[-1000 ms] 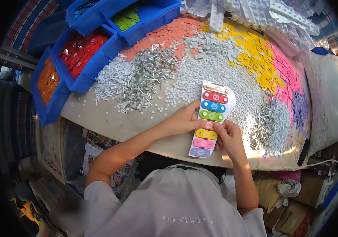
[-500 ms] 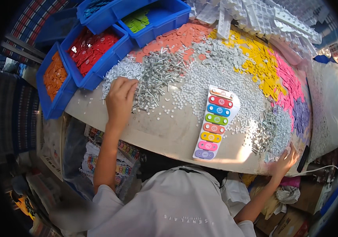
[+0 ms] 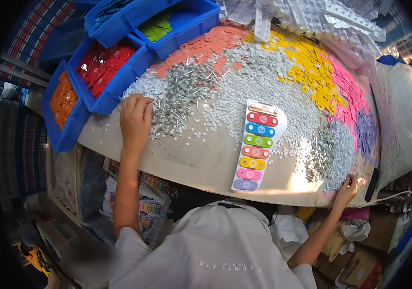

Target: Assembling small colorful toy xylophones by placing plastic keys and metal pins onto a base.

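Currently: toy xylophone [image 3: 255, 145] carries eight coloured bars; your left hand [image 3: 136, 121] curls over metal screws [image 3: 179, 96], grasp unclear; right hand [image 3: 346, 189] loosely bent at the table's edge [image 3: 206, 169], seemingly empty.

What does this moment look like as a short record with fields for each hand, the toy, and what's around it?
Left hand: resting on the pile of metal screws
Right hand: at the table edge, beside a smaller screw pile
Toy xylophone: lying flat, untouched, coloured bars up
Around: white washers, yellow discs, pink discs, blue bins

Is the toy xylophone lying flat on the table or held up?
Flat. The toy xylophone rests on the table, coloured bars up; neither left hand nor right hand touches it.
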Motion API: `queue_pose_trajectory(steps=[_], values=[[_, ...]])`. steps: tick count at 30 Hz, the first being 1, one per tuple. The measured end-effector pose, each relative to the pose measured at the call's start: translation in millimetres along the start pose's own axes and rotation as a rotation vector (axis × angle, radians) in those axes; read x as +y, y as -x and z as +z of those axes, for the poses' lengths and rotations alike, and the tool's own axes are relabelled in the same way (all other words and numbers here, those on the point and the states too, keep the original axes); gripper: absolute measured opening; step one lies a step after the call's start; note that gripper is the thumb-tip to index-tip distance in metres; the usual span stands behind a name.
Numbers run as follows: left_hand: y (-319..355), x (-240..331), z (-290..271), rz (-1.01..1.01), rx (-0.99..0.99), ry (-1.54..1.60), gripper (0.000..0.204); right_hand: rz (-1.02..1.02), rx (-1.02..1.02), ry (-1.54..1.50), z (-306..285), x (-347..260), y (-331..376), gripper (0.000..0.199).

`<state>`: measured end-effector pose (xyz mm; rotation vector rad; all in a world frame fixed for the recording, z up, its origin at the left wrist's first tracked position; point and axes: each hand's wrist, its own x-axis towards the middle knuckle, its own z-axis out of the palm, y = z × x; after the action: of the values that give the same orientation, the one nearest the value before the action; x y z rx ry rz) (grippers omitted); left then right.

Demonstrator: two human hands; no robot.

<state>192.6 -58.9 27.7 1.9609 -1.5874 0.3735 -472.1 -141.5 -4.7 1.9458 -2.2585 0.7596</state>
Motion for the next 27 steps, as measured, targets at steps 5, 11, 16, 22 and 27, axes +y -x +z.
queue_pose_trajectory(steps=[5, 11, 16, 22, 27], values=[[6, 27, -11, -0.21, -0.018, 0.313, 0.005, 0.099, 0.164, 0.052, -13, -27, 2, 0.015], [23, 105, -16, -0.327, -0.214, 0.69, 0.016, -0.042, 0.248, -0.64, -5, -132, 22, 0.007], [44, 134, 1, -0.431, -0.686, 1.14, 0.013, -0.157, -0.216, -0.903, 2, -239, 69, 0.015], [45, 154, 13, -0.691, -0.905, 1.438, 0.013, -0.211, -0.399, -0.967, 12, -270, 90, 0.017], [42, 158, 18, -0.795, -0.93, 1.428, 0.011, -0.327, -0.41, -0.899, 15, -276, 91, 0.019]])
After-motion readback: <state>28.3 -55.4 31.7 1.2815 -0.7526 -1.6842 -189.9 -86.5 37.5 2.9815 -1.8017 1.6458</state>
